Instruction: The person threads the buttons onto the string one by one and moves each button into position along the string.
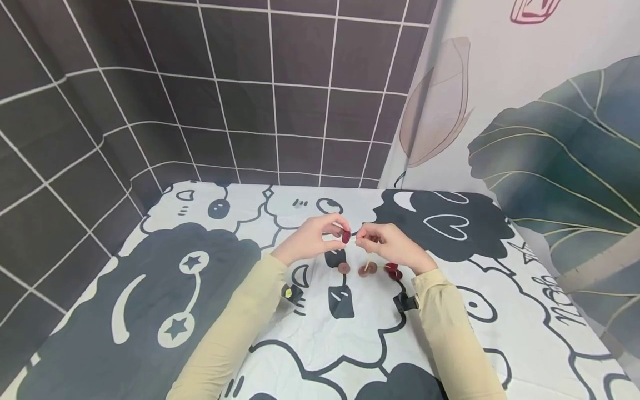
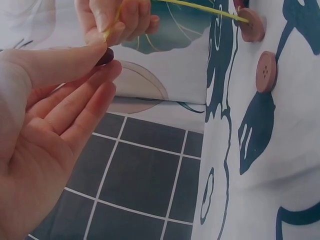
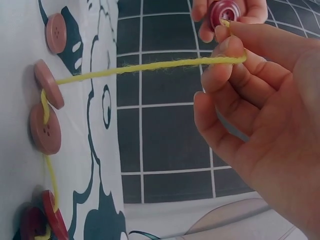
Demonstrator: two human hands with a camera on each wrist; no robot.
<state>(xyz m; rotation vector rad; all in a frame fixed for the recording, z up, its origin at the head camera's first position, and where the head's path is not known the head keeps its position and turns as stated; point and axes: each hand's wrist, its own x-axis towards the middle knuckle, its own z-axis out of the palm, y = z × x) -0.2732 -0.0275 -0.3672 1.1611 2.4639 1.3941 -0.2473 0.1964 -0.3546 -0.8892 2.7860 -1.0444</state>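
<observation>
My left hand [image 1: 316,238] pinches a dark red button [image 3: 218,14] by its edge, between thumb and fingers, above the cloth. Facing it, my right hand [image 1: 395,243] pinches a yellow yarn [image 3: 150,66] close to its tip. The tip touches the button's face near the holes; whether it passes through, I cannot tell. From the right hand the yarn runs down to two brownish-pink buttons [image 3: 46,130] strung on it, then to a red button [image 3: 56,220] and a darker red button [image 3: 33,223]. A separate brownish-pink button [image 2: 266,72] lies on the cloth without yarn.
A white cloth [image 1: 320,339] with black cartoon drawings covers the table. Behind it hangs a dark grid-patterned curtain [image 1: 300,105], and a leaf-print curtain [image 1: 550,166] is at the right. The strung buttons lie below the right hand.
</observation>
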